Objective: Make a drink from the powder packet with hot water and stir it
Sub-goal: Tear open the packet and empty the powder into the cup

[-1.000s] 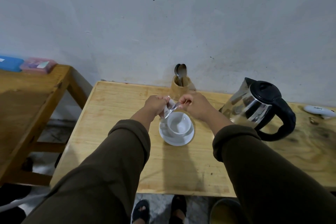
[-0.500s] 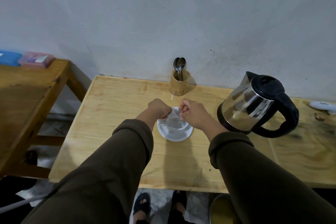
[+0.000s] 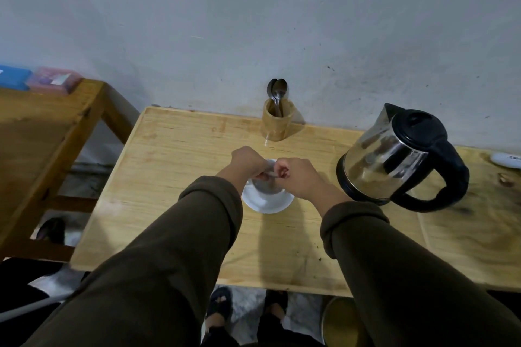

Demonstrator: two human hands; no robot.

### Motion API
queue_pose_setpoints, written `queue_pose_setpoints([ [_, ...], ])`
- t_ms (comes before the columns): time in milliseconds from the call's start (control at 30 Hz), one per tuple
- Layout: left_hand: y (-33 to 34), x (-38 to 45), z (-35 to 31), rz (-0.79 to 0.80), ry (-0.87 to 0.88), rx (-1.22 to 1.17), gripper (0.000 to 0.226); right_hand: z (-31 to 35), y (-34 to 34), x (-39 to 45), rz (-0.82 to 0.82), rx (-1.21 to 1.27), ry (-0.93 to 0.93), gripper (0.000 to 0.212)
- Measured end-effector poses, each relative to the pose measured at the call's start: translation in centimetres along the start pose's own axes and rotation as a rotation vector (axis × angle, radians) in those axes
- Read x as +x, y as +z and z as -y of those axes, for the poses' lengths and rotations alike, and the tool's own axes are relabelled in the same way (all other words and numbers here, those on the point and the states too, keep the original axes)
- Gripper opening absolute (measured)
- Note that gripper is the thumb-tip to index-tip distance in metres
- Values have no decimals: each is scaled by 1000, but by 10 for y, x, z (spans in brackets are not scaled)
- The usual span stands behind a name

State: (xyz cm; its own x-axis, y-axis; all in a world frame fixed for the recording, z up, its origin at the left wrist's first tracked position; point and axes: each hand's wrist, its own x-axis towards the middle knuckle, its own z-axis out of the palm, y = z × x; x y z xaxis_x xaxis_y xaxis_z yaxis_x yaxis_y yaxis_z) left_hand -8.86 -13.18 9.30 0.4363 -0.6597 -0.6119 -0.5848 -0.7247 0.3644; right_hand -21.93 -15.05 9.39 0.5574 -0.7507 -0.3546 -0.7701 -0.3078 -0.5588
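Observation:
A white cup (image 3: 266, 187) stands on a white saucer (image 3: 267, 203) in the middle of the wooden table (image 3: 174, 177). My left hand (image 3: 248, 162) and my right hand (image 3: 294, 175) meet just above the cup, both pinching a small powder packet (image 3: 269, 175), mostly hidden by the fingers. The packet looks blurred, so I cannot tell whether it is torn. A steel kettle (image 3: 394, 158) with a black lid and handle stands to the right of the cup. Two spoons (image 3: 277, 93) stand in a wooden holder (image 3: 277, 124) against the wall behind the cup.
A second wooden table (image 3: 42, 127) at the left carries a blue box (image 3: 12, 77) and a pink box (image 3: 53, 80). A small white object (image 3: 506, 160) lies at the far right. My feet and a round container (image 3: 342, 321) are on the floor below the table's front edge.
Both hands have come closer together and lower over the cup, and the packet between them is more crumpled. The view has shifted slightly; the kettle and holder stay put.

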Motion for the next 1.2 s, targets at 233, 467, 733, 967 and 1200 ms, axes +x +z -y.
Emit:
queue_pose_setpoints([
  [233, -3, 2, 6, -4, -20, -238, 39, -6, 3, 5, -95, 43, 67, 11],
  [467, -5, -3, 12, 11, 145, -214, 29, -6, 4, 8, -142, 77, 120, 9],
  [733, 0, -4, 22, -102, 321, -135, 9, -3, 5, 5, -137, 106, 139, 4],
  [967, 6, -1, 23, -117, 324, -152, 16, 3, 5, 6, -130, 60, 128, 15],
  [1200, 5, -2, 27, -114, 340, -169, 18, 5, 8, 9, -183, 23, 142, 15],
])
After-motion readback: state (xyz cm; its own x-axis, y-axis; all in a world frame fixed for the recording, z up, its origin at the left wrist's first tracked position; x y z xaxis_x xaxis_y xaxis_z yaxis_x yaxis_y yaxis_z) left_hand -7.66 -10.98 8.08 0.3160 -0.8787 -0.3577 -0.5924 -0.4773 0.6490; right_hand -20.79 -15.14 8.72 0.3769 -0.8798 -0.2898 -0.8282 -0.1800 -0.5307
